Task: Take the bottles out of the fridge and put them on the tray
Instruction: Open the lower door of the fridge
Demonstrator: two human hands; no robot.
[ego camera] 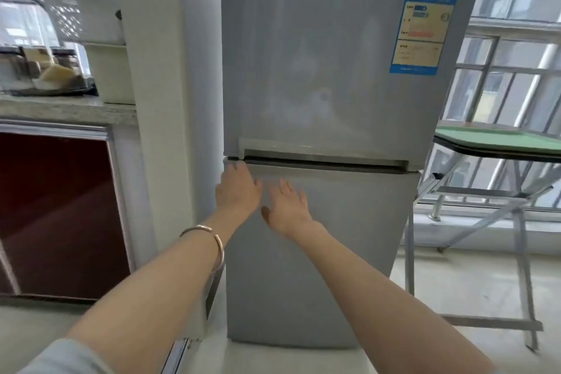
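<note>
Reaching toward the fridge (334,70), both hands sit low on its front in the head view. Both doors are closed, so the bottles are not visible; judged from the task, they are behind one of the doors.

The left hand (238,188) is at the top left corner of the lower door (349,252), fingers extended, with the tips at the handle groove (324,160). It holds nothing. The right hand (287,208) lies just beside it, to the right and slightly lower, fingers spread flat over the lower door, also holding nothing. Whether its palm touches the door cannot be told.

The handle groove runs horizontally between the upper and lower doors, directly above both hands. The left hand is the nearer one, so it is the likely hand to pull.

The tray (498,138) is green and lies flat on a folding surface (501,154) to the right of the fridge, well apart from both hands and on the right hand's side.

A blue label (425,24) is stuck to the upper door's top right corner. Its writing is too blurred to read.
</note>
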